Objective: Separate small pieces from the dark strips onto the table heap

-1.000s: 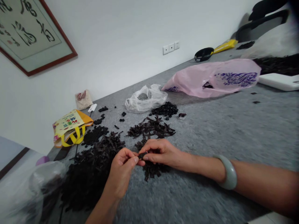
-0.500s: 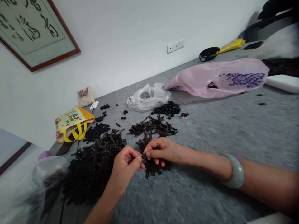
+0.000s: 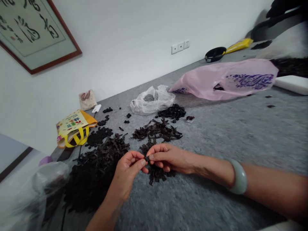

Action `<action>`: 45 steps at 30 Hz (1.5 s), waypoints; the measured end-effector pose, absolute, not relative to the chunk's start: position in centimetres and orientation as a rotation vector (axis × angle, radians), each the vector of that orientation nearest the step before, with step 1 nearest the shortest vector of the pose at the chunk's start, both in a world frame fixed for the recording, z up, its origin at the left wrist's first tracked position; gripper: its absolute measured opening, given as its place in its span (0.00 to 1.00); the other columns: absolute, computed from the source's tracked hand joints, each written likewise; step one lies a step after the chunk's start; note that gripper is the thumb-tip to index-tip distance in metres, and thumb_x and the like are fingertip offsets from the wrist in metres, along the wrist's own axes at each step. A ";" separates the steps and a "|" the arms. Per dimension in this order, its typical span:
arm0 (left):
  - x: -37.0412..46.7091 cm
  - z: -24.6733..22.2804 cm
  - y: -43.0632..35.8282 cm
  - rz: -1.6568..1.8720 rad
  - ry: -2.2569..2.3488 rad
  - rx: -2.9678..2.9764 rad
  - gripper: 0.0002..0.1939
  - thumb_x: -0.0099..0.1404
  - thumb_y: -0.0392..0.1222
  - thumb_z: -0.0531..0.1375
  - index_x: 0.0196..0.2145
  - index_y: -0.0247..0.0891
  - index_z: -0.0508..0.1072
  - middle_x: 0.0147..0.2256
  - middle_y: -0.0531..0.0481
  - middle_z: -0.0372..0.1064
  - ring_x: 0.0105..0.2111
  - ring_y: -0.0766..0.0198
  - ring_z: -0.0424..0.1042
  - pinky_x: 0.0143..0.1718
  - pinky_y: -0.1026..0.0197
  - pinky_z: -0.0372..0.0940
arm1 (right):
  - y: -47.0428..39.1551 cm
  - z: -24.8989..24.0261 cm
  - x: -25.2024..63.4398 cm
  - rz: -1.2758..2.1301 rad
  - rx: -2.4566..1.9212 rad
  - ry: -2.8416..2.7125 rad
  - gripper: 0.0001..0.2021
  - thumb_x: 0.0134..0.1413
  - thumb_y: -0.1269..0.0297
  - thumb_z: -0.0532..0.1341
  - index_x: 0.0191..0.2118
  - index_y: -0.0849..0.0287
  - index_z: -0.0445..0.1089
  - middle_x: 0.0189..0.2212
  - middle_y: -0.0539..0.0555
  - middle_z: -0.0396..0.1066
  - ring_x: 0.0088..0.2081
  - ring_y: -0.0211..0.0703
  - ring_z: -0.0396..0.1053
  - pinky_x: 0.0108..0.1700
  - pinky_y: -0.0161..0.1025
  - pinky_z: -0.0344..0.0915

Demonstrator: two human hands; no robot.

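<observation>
Between the fingertips of both hands is a small black piece (image 3: 146,158), too small to name closely. My left hand (image 3: 130,168) pinches its left side with thumb and forefinger. From the right, my right hand (image 3: 166,157), with a pale green bangle (image 3: 239,176) on its forearm, pinches the other side. Beneath the fingers lies a small pile of short dark pieces (image 3: 158,176), partly hidden by the right hand. Left of the hands spreads a large heap of black strips and pieces (image 3: 96,170). Behind them lie loose dark strips (image 3: 158,131).
Black round pieces (image 3: 172,111) lie by a crumpled clear bag (image 3: 154,104). A pink plastic bag (image 3: 226,80) stretches across the back right, near a white box (image 3: 292,85). A yellow-handled bag (image 3: 74,126) and clear plastic (image 3: 31,192) are at left. The grey surface (image 3: 228,134) meets a wall behind.
The hands stay pinched together at nearly the same spot. The small black piece between the fingertips now shows more plainly, and my right forearm has shifted slightly left.
</observation>
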State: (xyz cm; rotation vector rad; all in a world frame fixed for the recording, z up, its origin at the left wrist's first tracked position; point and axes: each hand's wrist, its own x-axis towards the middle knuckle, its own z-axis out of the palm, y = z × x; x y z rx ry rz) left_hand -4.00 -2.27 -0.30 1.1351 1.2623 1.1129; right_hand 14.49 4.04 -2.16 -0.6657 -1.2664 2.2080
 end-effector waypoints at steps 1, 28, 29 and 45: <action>-4.0 -0.4 -2.2 1.113 1.268 1.147 0.07 0.57 0.41 0.67 0.32 0.37 0.73 0.29 0.52 0.75 0.26 0.67 0.73 0.32 0.64 0.66 | 4.0 -2.2 14.4 2.191 -0.673 -1.282 0.05 0.47 0.67 0.67 0.33 0.60 0.76 0.21 0.45 0.67 0.18 0.27 0.57 0.15 0.23 0.55; -4.0 -0.7 -1.7 1.221 1.515 1.413 0.07 0.54 0.43 0.67 0.30 0.38 0.75 0.30 0.51 0.73 0.30 0.63 0.73 0.33 0.63 0.66 | 3.5 -1.9 13.6 1.958 -0.852 -1.345 0.06 0.46 0.63 0.65 0.29 0.61 0.71 0.21 0.44 0.66 0.18 0.27 0.57 0.14 0.24 0.55; -3.9 -0.6 -1.7 1.186 1.528 1.431 0.07 0.56 0.43 0.66 0.29 0.37 0.75 0.27 0.51 0.72 0.28 0.63 0.72 0.31 0.63 0.65 | 3.4 -1.8 13.6 1.931 -0.868 -1.360 0.06 0.47 0.63 0.65 0.29 0.61 0.71 0.20 0.44 0.65 0.18 0.28 0.57 0.14 0.24 0.56; -3.6 -0.9 -2.0 1.255 1.427 1.406 0.08 0.56 0.41 0.65 0.34 0.37 0.76 0.30 0.49 0.78 0.31 0.61 0.78 0.37 0.60 0.71 | 3.0 -2.1 13.9 1.549 -0.725 -1.577 0.09 0.50 0.64 0.66 0.37 0.60 0.70 0.26 0.48 0.71 0.25 0.31 0.63 0.23 0.28 0.58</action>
